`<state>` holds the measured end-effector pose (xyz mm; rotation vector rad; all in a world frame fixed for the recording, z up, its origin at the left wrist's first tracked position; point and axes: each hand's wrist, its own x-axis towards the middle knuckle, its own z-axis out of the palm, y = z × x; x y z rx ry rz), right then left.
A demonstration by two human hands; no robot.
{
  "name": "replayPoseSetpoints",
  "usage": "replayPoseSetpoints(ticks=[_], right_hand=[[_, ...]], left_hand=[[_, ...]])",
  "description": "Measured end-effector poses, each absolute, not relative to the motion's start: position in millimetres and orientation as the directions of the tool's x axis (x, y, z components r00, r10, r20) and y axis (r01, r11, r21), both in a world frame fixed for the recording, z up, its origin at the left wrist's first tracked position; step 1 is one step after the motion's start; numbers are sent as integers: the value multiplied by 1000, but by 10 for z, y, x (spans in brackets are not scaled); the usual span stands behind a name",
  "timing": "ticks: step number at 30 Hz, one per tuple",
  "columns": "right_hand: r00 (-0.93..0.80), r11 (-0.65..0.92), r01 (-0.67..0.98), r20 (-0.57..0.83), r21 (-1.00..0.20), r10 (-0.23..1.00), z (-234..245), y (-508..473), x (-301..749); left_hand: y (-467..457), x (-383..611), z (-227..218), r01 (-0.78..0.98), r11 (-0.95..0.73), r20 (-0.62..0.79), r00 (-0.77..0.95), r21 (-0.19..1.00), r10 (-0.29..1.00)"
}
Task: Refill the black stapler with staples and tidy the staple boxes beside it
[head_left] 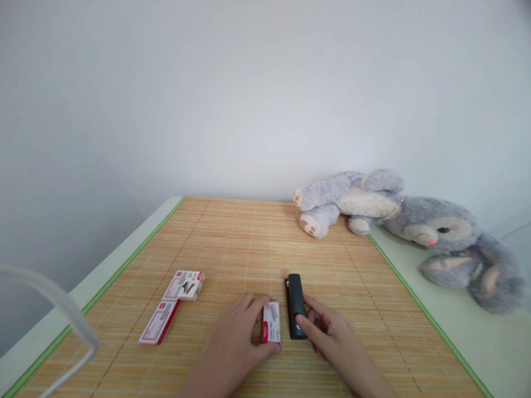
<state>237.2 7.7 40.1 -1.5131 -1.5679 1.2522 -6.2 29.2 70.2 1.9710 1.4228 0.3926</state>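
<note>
My left hand (pixel 236 337) is closed on a small red-and-white staple box (pixel 271 322), with the thumb at its near end and fingers at its far left side. A black stapler (pixel 296 307) lies just to the right of that box, pointing away from me. Around its right side is my right hand (pixel 327 331), the thumb pressing on top near the close end and the fingers against the edge. A narrow gap separates box and stapler.
Several red-and-white boxes (pixel 160 322) lie together at the left, one (pixel 191 286) showing a stapler picture. A bamboo mat (pixel 236 243) with green edging covers the table. A grey plush rabbit (pixel 373 204) lies across the back right. A white cable (pixel 68 309) curves in at the left.
</note>
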Motion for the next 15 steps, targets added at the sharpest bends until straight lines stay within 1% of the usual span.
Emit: replayPoseSetpoints(ticks=[4, 11, 15], right_hand=[[-185, -95, 317, -160, -944, 970, 404, 59, 2228], [-154, -88, 316, -143, -945, 978, 366, 60, 2168], [-134, -84, 303, -130, -949, 982, 316, 59, 2192]], left_hand=[[323, -2, 697, 709, -213, -115, 384, 672, 916], [354, -1, 647, 673, -271, -54, 421, 688, 906], [310, -29, 588, 639, -252, -47, 412, 727, 910]])
